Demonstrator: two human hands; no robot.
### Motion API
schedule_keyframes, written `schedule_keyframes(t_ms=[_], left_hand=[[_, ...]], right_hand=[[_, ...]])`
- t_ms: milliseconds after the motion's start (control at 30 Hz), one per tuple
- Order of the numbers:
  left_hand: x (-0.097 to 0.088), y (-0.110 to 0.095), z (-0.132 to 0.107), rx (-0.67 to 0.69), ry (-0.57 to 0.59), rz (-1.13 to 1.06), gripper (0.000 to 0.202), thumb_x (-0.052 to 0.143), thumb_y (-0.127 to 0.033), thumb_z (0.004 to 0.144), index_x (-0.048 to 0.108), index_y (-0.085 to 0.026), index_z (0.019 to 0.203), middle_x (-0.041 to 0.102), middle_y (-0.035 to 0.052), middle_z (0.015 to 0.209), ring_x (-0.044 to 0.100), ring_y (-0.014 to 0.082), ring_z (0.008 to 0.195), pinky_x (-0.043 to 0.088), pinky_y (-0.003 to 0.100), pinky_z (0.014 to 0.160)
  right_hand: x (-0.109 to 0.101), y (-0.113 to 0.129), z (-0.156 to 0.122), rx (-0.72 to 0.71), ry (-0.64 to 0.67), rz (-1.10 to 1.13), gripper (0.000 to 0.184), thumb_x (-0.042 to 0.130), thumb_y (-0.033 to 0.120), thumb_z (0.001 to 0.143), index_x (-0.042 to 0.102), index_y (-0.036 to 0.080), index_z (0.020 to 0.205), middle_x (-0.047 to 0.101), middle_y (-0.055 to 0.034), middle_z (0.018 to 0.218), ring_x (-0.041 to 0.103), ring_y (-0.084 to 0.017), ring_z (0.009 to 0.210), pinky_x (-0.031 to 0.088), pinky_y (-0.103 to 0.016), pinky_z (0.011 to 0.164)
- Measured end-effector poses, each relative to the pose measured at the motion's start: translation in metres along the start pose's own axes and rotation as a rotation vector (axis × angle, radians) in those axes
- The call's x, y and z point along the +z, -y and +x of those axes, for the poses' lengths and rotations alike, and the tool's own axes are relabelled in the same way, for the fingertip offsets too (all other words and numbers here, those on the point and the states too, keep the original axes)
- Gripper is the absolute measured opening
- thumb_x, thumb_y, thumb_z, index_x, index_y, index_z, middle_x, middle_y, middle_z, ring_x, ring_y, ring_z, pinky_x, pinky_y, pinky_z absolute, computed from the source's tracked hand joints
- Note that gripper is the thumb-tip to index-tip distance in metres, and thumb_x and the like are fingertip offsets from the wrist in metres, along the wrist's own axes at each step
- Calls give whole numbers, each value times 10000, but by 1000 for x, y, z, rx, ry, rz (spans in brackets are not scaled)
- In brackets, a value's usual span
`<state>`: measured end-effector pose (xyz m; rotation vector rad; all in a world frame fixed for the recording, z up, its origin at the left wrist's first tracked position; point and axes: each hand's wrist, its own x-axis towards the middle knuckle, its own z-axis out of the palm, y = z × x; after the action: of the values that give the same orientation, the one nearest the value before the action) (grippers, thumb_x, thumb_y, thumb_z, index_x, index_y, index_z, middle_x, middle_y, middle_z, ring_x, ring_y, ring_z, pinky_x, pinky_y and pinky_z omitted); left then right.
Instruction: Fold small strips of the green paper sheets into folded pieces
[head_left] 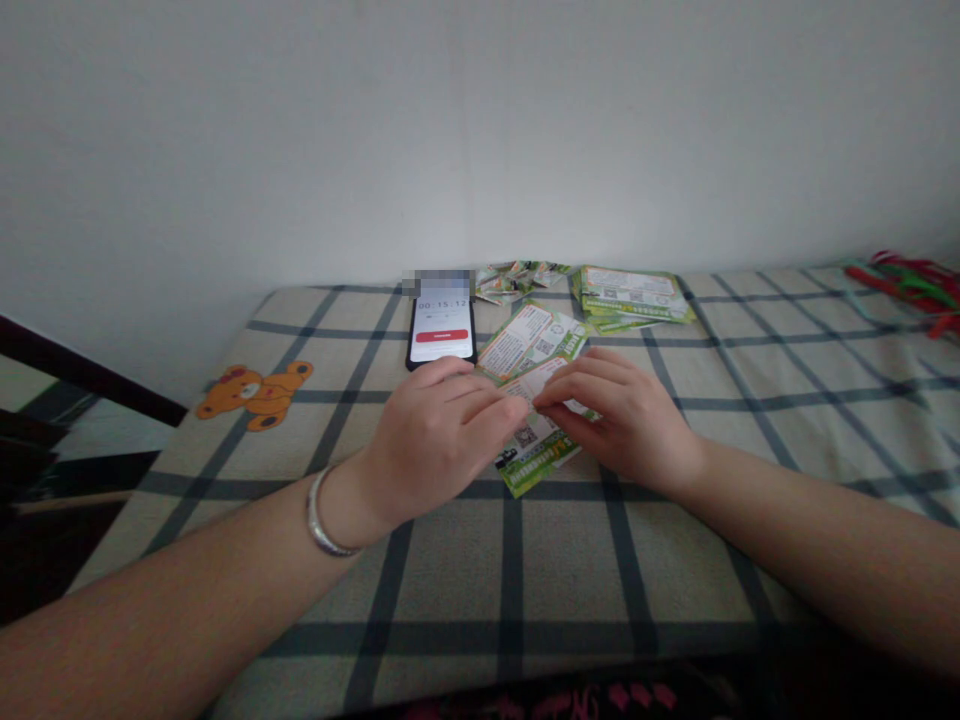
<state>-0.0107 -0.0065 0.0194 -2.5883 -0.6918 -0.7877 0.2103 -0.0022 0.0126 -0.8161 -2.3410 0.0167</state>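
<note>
Two green-and-white printed cards or flat packets lie overlapping on the checked cloth. The nearer printed card (547, 462) is under my fingertips, and the farther printed card (529, 343) lies behind it, towards the wall. My left hand (446, 425), with a silver bangle at its wrist, comes over the near card from the left, its thumb and fingers drawn together. From the right, my right hand (622, 415) pinches thumb against fingertips just above the same card. The two pinches almost meet. Whatever is between the fingers is too small or hidden to make out.
A phone (442, 325) showing a running timer lies beyond my left hand. Behind the cards are small crumpled packets (517, 280) and a stack of similar cards (637, 295). Red and green strands (911, 290) lie far right; a bear patch (255, 395) is at left.
</note>
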Motion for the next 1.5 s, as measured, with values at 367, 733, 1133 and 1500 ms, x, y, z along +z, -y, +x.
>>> schedule_keyframes(t_ms=[367,733,1133,1500], left_hand=[[4,-3,-1,-97,-7,-33,139,489,-169,926,570,-162,813,638,-6,638,587,151,582,414,330,642],[7,-7,-3,-563,-15,-560,44,569,-204,873,568,-182,834,658,-21,739,630,115,657,491,225,590],[9,-10,1,-865,47,-1088,121,597,-262,864,528,-172,824,685,-19,689,694,120,633,551,189,564],[11,-9,-8,-523,-22,-522,50,598,-136,851,572,-177,838,679,-36,728,651,98,623,475,188,546]], right_hand=[[-1,0,-1,-20,-58,-30,21,582,209,893,592,211,874,699,-26,827,600,-172,774,475,-310,696],[-6,-2,-2,-116,-133,-31,82,629,197,876,627,240,946,696,-36,1005,626,-167,879,494,-312,759],[-4,-4,0,-170,-221,-128,196,697,216,830,679,235,1024,682,-29,942,587,-164,823,470,-313,723],[-1,-3,1,-139,-178,-96,66,666,237,851,695,209,903,647,-25,821,543,-152,746,429,-294,660]])
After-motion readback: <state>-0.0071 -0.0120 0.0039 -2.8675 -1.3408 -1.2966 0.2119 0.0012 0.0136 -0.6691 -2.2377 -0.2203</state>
